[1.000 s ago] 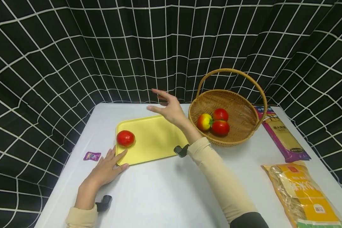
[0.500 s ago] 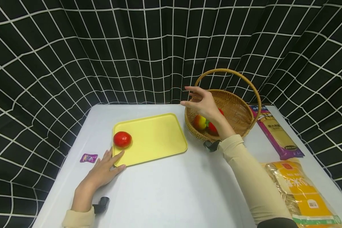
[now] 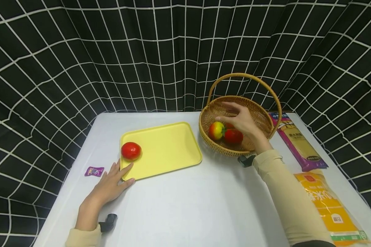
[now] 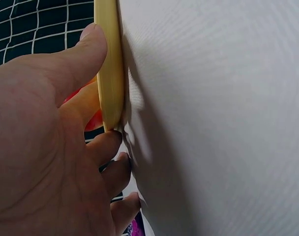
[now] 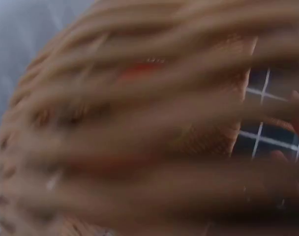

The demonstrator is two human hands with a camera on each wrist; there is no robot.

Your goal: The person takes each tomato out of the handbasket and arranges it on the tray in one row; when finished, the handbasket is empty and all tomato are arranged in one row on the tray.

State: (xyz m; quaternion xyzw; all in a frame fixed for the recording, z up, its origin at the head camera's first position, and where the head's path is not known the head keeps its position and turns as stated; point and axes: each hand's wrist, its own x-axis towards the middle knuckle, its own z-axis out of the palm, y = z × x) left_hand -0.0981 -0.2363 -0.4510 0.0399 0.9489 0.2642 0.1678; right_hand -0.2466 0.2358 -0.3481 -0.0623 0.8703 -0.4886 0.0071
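My left hand (image 3: 106, 187) touches the near left corner of the yellow tray (image 3: 160, 147), fingers extended, one finger over the rim. In the left wrist view the thumb of that hand (image 4: 51, 123) lies on the tray's edge (image 4: 110, 73). Just beyond these fingers, a glossy red, rounded fruit (image 3: 131, 151) sits on the tray. My right hand (image 3: 242, 120) hovers over the wicker basket (image 3: 208, 137), thumb and fingers apart, holding nothing. Under it lie a yellow-and-red fruit (image 3: 216, 131) and red fruit (image 3: 233, 137), partly hidden. Blurred basket weave (image 5: 115, 118) fills most of the right wrist view.
The basket's tall arched handle (image 3: 244, 74) rises above its rim. At the right lie a purple food packet (image 3: 300, 140) and an orange-and-clear bag (image 3: 330, 206). A small purple sachet (image 3: 94, 171) is left of the tray. Black gridded cloth (image 3: 173, 51) surrounds the white table (image 3: 173, 206).
My right hand has moved right, from above the tray to over the basket, and lowered towards the fruit. My left hand has stayed at the tray's corner. The view has shifted slightly.
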